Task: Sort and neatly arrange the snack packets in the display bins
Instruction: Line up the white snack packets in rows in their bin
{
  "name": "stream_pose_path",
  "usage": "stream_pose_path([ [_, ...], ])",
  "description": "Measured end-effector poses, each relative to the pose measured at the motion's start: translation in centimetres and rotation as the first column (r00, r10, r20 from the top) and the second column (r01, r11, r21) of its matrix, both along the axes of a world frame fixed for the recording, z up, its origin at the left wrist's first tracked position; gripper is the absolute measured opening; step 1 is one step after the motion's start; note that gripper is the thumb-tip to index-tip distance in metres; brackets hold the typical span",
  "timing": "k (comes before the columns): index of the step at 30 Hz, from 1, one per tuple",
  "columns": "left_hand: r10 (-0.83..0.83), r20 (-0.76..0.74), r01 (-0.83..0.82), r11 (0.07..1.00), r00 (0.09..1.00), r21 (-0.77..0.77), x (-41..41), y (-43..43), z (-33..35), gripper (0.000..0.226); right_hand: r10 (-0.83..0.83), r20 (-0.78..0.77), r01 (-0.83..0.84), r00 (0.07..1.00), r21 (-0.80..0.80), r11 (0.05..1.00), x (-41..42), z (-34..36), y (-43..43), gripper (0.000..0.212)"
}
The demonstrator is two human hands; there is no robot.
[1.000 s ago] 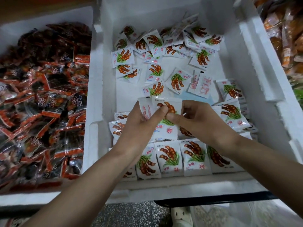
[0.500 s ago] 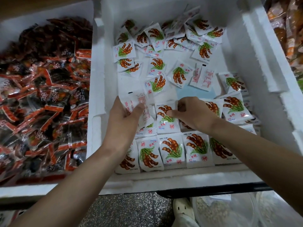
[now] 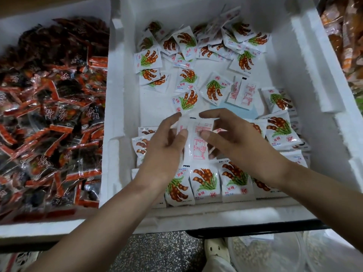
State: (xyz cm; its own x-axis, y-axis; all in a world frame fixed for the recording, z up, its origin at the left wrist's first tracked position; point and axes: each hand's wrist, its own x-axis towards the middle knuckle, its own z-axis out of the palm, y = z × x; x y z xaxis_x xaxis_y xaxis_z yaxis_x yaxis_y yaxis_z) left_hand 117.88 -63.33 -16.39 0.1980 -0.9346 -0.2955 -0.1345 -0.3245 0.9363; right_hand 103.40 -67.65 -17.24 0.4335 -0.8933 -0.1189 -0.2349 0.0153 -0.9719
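At the far left, the left bin (image 3: pixel 39 230) is holding a heap of dark packets (image 3: pixel 49 114) with red ends, lying in no order. Beside it, the middle bin (image 3: pixel 115 91), of white foam, is carrying white packets printed with brown pods.

Your left hand (image 3: pixel 165 152) is working over the near half of that bin. Its thumb and forefinger are pinching the upper left edge of one packet (image 3: pixel 198 146). The other fingers are curling beneath it, and you cannot tell whether they are touching it. The packet is being held over the near packets, back side up, with red print showing. Your right hand (image 3: pixel 235 142) is gripping its upper right edge, thumb on top and forefinger arching over the far edge.

Below both hands, a row (image 3: pixel 206 183) of packets is lying face up, side by side along the near wall. Loose packets (image 3: pixel 186 48) are lying scattered across the far end, some overlapping, a pair face down. Right of your right hand, a stack (image 3: pixel 280 130) is sitting near the right wall.

At the far right, the right bin (image 3: pixel 349 36) is showing orange packs, too blurred to read.
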Motion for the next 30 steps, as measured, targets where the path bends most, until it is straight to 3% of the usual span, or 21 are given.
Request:
stream_pose_path([
  [5, -0.24, -0.005, 0.239, 0.963, 0.971, 0.128, -1.8, -0.8, -0.8, 0.062, -0.093, 0.117, 0.076, 0.989, 0.142, 0.987, -1.1, 0.6, -0.7, 0.035],
  [8, -0.429, -0.042, 0.431, 0.899, 0.902, 0.081, -2.3, -0.4, -0.2, 0.062, -0.166, 0.102, 0.149, 0.981, 0.159, 0.976, -1.8, 0.6, -1.4, 0.032],
  [11, -0.308, -0.058, 0.311, 0.948, 0.95, 0.059, -2.6, -0.2, 0.1, 0.034, -0.216, 0.114, 0.194, 0.97, 0.175, 0.965, -2.5, 0.6, -1.9, 0.009],
  [13, -0.247, -0.093, 0.25, 0.968, 0.964, 0.02, -2.8, -0.3, 0.0, 0.018, -0.228, 0.04, 0.223, 0.973, 0.111, 0.969, -3.2, 0.3, -2.1, 0.006],
  [16, -0.168, -0.149, 0.17, 0.985, 0.974, 0.001, -2.9, -0.7, -0.1, 0.023, -0.229, -0.034, 0.23, 0.973, 0.055, 0.971, -4.0, -0.1, -2.1, 0.011],
  [21, -0.091, -0.074, 0.09, 0.996, 0.993, -0.017, -2.6, -1.5, -0.7, 0.026, -0.183, 0.029, 0.175, 0.983, 0.175, 0.969, -4.5, -0.5, -1.7, 0.013],
  [23, -0.104, -0.058, 0.102, 0.994, 0.993, -0.032, -2.8, -1.6, -0.7, 0.024, -0.148, 0.071, 0.131, 0.986, 0.211, 0.969, -4.6, -0.8, -1.5, 0.03],
  [26, -0.131, 0.051, 0.134, 0.988, 0.99, -0.076, -2.9, -1.7, -0.9, 0.007, -0.2, 0.064, 0.188, 0.978, 0.151, 0.97, -4.7, -0.5, -1.9, 0.026],
  [28, -0.126, 0.192, 0.151, 0.981, 0.973, -0.12, -2.4, -2.1, -1.2, 0.011, -0.264, -0.036, 0.263, 0.964, -0.017, 0.965, -5.2, -0.5, -2.9, 0.015],
  [30, -0.17, 0.424, 0.235, 0.966, 0.89, -0.106, -1.6, -2.5, -1.7, 0.016, -0.279, -0.22, 0.225, 0.935, -0.238, 0.945, -5.8, -0.8, -4.1, 0.014],
])
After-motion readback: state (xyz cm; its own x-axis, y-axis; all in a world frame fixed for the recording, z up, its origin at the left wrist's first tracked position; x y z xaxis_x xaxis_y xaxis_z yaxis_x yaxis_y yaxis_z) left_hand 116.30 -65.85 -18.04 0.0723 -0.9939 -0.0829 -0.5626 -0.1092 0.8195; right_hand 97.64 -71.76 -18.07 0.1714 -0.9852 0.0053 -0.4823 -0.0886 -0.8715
